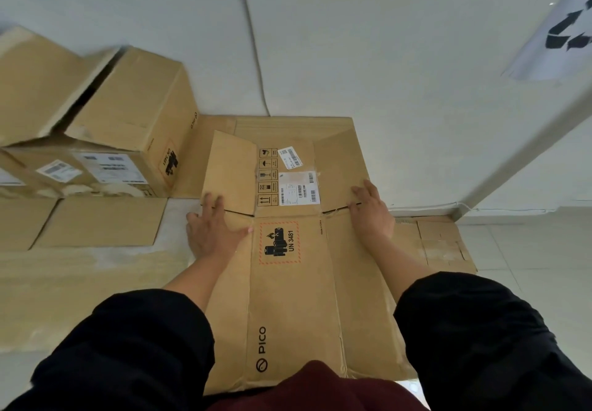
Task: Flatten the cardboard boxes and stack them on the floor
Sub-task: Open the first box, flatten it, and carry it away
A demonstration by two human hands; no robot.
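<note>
- The flat box (pixel 288 282) lay on the floor (pixel 528 250) by the wall (pixel 352 42), on top of other flattened sheets (pixel 442 244).
- Both hands pressed down on it with fingers spread — the left hand (pixel 209 229) on the left panel, the right hand (pixel 371 210) on the right, neither gripping anything.
- Risk: the far flaps (pixel 230 173) looked slightly raised; once the hands let go they could spring up and leave the stack uneven.
- Risk: the box sat skewed on the sheets — later boxes might slide off.
- The upright boxes (pixel 128 115) at left were not yet flattened; one gaped open at the top, contents not visible.
</note>
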